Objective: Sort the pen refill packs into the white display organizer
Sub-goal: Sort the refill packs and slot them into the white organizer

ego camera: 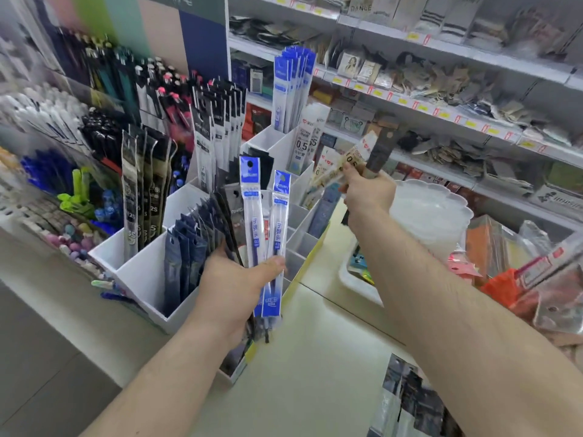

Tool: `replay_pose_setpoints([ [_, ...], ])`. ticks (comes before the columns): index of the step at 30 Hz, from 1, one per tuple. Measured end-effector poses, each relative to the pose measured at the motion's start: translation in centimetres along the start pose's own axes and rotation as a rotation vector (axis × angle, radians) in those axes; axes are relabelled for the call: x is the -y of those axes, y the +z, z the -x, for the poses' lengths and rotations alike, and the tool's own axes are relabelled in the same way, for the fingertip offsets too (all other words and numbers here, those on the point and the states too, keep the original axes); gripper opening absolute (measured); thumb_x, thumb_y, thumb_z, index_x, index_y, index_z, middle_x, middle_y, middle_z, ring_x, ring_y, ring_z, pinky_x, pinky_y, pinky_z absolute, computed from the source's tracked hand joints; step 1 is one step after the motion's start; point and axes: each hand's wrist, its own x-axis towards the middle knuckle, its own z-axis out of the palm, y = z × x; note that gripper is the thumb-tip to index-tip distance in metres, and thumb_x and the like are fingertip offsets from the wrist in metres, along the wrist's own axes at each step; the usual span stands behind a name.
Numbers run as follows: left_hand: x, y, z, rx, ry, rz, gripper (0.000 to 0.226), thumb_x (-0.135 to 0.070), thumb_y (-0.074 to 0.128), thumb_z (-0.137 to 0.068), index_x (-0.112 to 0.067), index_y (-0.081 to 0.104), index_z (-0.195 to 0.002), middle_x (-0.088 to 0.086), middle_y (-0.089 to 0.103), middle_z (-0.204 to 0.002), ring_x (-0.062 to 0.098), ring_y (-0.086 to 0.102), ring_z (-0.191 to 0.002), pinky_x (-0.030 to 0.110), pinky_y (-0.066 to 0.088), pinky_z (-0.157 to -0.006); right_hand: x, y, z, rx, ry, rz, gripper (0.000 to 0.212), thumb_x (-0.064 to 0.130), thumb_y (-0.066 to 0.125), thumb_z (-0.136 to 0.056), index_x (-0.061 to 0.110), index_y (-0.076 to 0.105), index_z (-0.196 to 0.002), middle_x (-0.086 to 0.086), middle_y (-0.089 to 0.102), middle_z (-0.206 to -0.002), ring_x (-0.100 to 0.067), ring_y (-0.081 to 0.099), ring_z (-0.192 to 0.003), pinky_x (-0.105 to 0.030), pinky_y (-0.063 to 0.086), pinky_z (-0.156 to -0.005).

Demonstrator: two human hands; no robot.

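A: How do those refill packs (263, 228) handle, do you think?

B: Light and thin, I'd judge: flat plastic sleeves, slick, bendy along their length. A loose stack could fan out and slip, so a firm pinch low down, across the whole bundle, looks sensible.

A: Is that how they're held?

B: Yes. The left hand (235, 288) grips a fanned bundle near its lower end, thumb pressed across the front, just beside the white organizer (142, 272). The right hand (367, 192) is curled round a few more packs (350, 159), raised above the organizer's rear slots.

A: And their look?

B: The front two on the left are clear with blue headers and blue feet, a thin refill showing inside; dark packs sit behind them. The right ones are cream with red marks and "0.5" printed, plus a dark one. The organizer stands on the desk (315, 357), several compartments already holding upright packs.
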Motion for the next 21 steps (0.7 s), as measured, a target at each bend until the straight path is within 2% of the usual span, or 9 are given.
replay_pose_setpoints([
  [3, -0.1, -0.4, 0.1, 0.004, 0.005, -0.017, 0.031, 0.003, 0.076, -0.080, -0.018, 0.068, -0.100, 0.000, 0.078, -0.087, 0.022, 0.076, -0.082, 0.041, 0.059, -0.078, -1.7, 1.3, -1.1, 0.068, -0.035, 0.160, 0.031, 0.018, 0.079, -0.081, 0.023, 0.061, -0.056, 0.005, 0.060, -0.060, -0.019, 0.055, -0.065, -0.043, 0.054, -0.069],
  [7, 0.0, -1.0, 0.1, 0.017, -0.016, -0.040, 0.032, -0.003, 0.078, -0.080, -0.021, 0.068, -0.103, -0.002, 0.078, -0.090, 0.021, 0.076, -0.085, 0.044, 0.060, -0.081, -3.7, 2.3, -1.7, 0.184, 0.032, 0.325, 0.021, 0.022, 0.077, -0.085, 0.025, 0.062, -0.070, 0.005, 0.062, -0.072, -0.018, 0.058, -0.073, -0.032, 0.047, -0.070],
  [11, 0.0, -1.0, 0.1, 0.012, -0.025, -0.060, 0.031, -0.003, 0.078, -0.080, -0.021, 0.068, -0.103, -0.003, 0.078, -0.089, 0.018, 0.076, -0.084, 0.042, 0.060, -0.081, -4.3, 2.7, -2.3, 0.234, 0.094, 0.439, 0.014, 0.030, 0.076, -0.085, 0.020, 0.067, -0.082, 0.002, 0.059, -0.070, -0.017, 0.052, -0.064, -0.036, 0.047, -0.067],
  [13, 0.1, -1.0, 0.1, 0.011, -0.028, -0.074, 0.031, -0.004, 0.079, -0.080, -0.019, 0.069, -0.106, -0.003, 0.078, -0.088, 0.017, 0.076, -0.082, 0.041, 0.061, -0.079, -4.5, 2.5, -2.5, 0.223, 0.138, 0.480, 0.020, 0.031, 0.076, -0.085, 0.017, 0.068, -0.096, -0.003, 0.062, -0.077, -0.020, 0.054, -0.067, -0.034, 0.048, -0.066],
  [15, 0.1, -1.0, 0.2, 0.017, -0.032, -0.078, 0.032, -0.006, 0.079, -0.080, -0.018, 0.069, -0.108, -0.003, 0.078, -0.088, 0.016, 0.076, -0.082, 0.040, 0.061, -0.077, -4.5, 2.0, -2.2, 0.206, 0.154, 0.519, 0.019, 0.029, 0.077, -0.083, 0.020, 0.065, -0.094, -0.005, 0.066, -0.085, -0.019, 0.055, -0.068, -0.034, 0.050, -0.066],
  [18, 0.0, -0.8, 0.3, 0.026, -0.037, -0.076, 0.032, -0.008, 0.079, -0.080, -0.019, 0.067, -0.107, -0.004, 0.078, -0.088, 0.016, 0.076, -0.082, 0.039, 0.061, -0.076, -3.8, 0.8, -0.8, 0.248, 0.229, 0.439, 0.024, 0.030, 0.078, -0.083, 0.017, 0.064, -0.097, -0.005, 0.063, -0.083, -0.015, 0.052, -0.063, -0.030, 0.048, -0.058],
  [21, 0.1, -0.5, 0.4, 0.028, -0.034, -0.072, 0.031, -0.003, 0.078, -0.081, -0.017, 0.068, -0.106, -0.001, 0.078, -0.088, 0.018, 0.076, -0.081, 0.041, 0.061, -0.077, -2.2, -0.6, 1.7, 0.357, 0.448, 0.171, 0.042, 0.052, 0.062, -0.091, 0.010, 0.062, -0.094, -0.006, 0.054, -0.072, -0.016, 0.047, -0.058, -0.028, 0.039, -0.052],
])
